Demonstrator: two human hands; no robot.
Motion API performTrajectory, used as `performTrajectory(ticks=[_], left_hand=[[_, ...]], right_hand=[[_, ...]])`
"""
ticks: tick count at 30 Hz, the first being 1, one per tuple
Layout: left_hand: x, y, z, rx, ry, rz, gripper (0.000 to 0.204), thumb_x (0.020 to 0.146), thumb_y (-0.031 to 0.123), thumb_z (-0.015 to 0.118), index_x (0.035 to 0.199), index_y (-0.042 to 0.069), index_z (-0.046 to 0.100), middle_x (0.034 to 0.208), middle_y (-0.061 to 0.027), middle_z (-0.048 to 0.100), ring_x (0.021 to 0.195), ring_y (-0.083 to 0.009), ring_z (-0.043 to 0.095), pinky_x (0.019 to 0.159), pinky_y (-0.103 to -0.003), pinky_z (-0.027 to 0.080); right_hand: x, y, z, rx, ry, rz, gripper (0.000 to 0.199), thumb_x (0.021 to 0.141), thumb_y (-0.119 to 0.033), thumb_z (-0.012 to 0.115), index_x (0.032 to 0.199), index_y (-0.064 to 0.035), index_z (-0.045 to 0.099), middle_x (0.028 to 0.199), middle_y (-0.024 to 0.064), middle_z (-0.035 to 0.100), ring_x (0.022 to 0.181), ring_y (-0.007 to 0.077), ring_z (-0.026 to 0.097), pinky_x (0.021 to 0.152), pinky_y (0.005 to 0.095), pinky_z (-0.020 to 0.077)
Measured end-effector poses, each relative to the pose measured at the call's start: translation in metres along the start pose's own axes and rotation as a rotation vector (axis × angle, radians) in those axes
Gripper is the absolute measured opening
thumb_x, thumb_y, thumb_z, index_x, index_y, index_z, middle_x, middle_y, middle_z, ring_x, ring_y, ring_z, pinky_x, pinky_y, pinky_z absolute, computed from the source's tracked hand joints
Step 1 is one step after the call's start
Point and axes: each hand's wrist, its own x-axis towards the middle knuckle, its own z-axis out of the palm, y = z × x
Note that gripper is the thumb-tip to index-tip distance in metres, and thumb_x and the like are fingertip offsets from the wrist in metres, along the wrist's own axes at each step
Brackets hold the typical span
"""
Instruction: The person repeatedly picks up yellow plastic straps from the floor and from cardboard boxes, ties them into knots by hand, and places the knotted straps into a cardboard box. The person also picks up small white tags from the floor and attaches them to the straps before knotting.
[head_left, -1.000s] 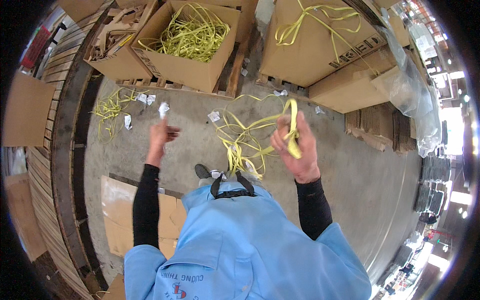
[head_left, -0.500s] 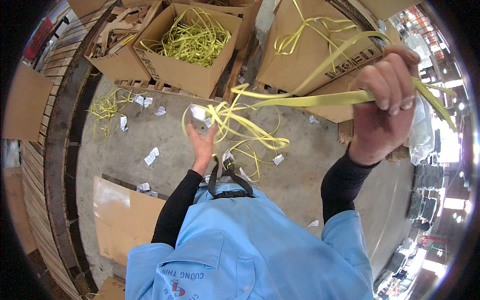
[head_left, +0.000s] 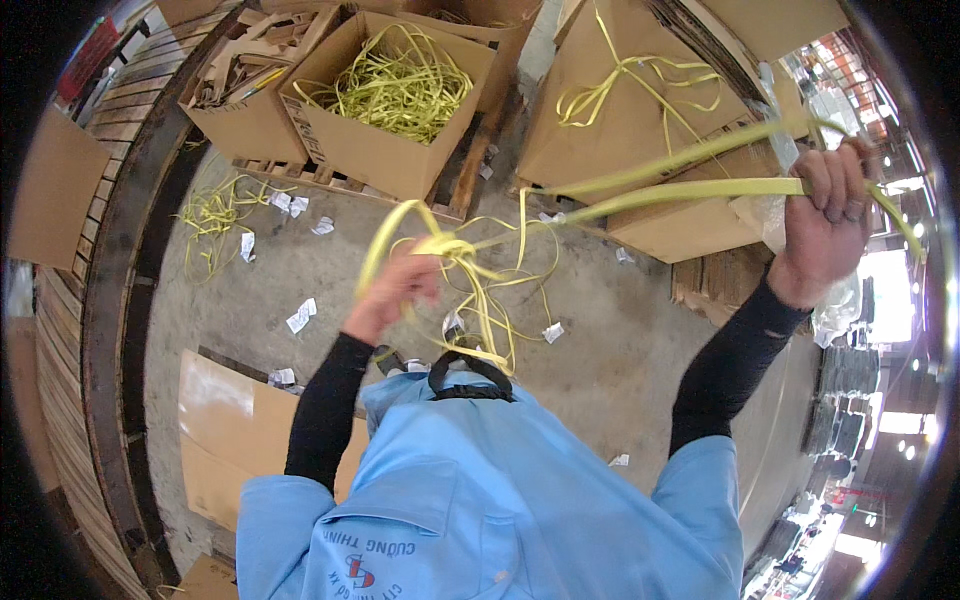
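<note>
Yellow plastic strapping [head_left: 650, 195] stretches taut between my two hands. My right hand [head_left: 828, 215] is raised at the right, fist closed around several strap strands. My left hand [head_left: 400, 290] is in front of my chest, fingers closed on the tangled looped end of the same strapping [head_left: 470, 275]. Loose loops hang down from it toward the concrete floor [head_left: 610, 320]. Black sleeves cover both forearms.
An open cardboard box [head_left: 385, 150] full of yellow strapping stands ahead on a wooden pallet. Another box [head_left: 235, 110] of cardboard scraps is to its left. Large closed boxes [head_left: 640, 120] stand at the right. Paper scraps and a strap pile [head_left: 210, 215] litter the floor. Flat cardboard [head_left: 225, 430] lies lower left.
My right hand rose and swung out to the right, pulling the strapping taut. My left hand came in from the left and took hold of the tangled end.
</note>
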Motion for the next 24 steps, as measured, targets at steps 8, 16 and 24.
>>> performTrajectory(ticks=[8,16,24], left_hand=[[-0.133,0.085,-0.208,0.332,0.873,0.131,0.032,0.102,0.033,0.048,0.092,0.007,0.063,0.07,-0.0046,0.062,0.067,-0.017,0.062,0.064,-0.033,0.052],[-0.246,0.116,-0.396,-0.192,1.234,0.851,0.01,0.093,0.011,0.052,0.089,0.002,0.054,0.081,-0.0098,0.059,0.069,-0.0229,0.061,0.072,-0.037,0.053],[-0.392,0.027,-0.461,0.47,1.855,0.437,0.036,0.092,0.022,0.059,0.116,-0.005,0.056,0.111,-0.0146,0.061,0.096,-0.0254,0.06,0.082,-0.038,0.049]], right_hand=[[-0.077,-0.165,-0.238,0.017,0.66,-0.239,0.016,0.101,-0.006,0.038,0.1,-0.0012,0.053,0.062,-0.0048,0.022,0.054,0.0102,0.025,0.057,0.0287,0.0235],[-0.033,-0.257,-0.221,-0.768,0.46,-0.167,0.015,0.094,0.002,0.042,0.084,-0.0044,0.051,0.065,-0.0013,0.029,0.06,0.0122,0.033,0.063,0.0287,0.0323],[0.002,-0.3,-0.145,-2.103,0.439,-0.464,0.02,0.085,-0.007,0.067,0.102,0.0026,0.07,0.098,0.0054,0.066,0.099,0.0154,0.061,0.099,0.0291,0.0427]])
